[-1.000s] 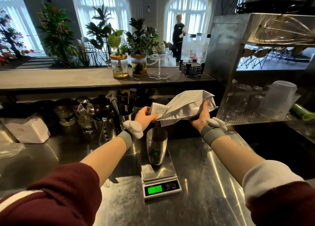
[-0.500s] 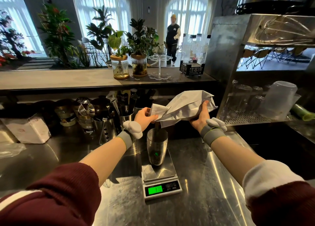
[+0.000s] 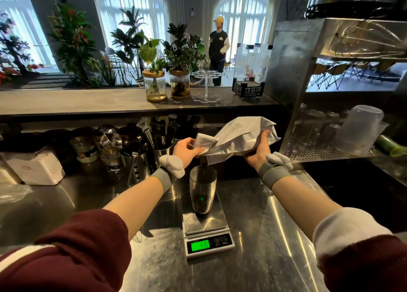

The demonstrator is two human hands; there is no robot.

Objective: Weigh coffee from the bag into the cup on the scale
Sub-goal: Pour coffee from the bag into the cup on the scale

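A white paper coffee bag (image 3: pixel 237 138) is tipped sideways above a steel cup (image 3: pixel 202 190). My left hand (image 3: pixel 186 148) pinches the bag's folded mouth at its lower left. My right hand (image 3: pixel 258 149) supports the bag's back end from below. A dark stream of coffee drops from the mouth into the cup, which holds dark coffee at its bottom. The cup stands upright on a small silver scale (image 3: pixel 207 226) whose green display (image 3: pixel 200 245) is lit; its digits are too blurred to read surely.
Steel utensil holders (image 3: pixel 137 166) and jars crowd the back left of the counter, beside a white box (image 3: pixel 36 167). A rack of upturned glasses and plastic cups (image 3: pixel 356 131) fills the shelf on the right. A person (image 3: pixel 218 49) stands far behind the bar ledge (image 3: pixel 88 102).
The green reading on the scale has changed across the frames as coffee falls into the cup. Both hands and the bag stay almost still. The person in the background has walked left.
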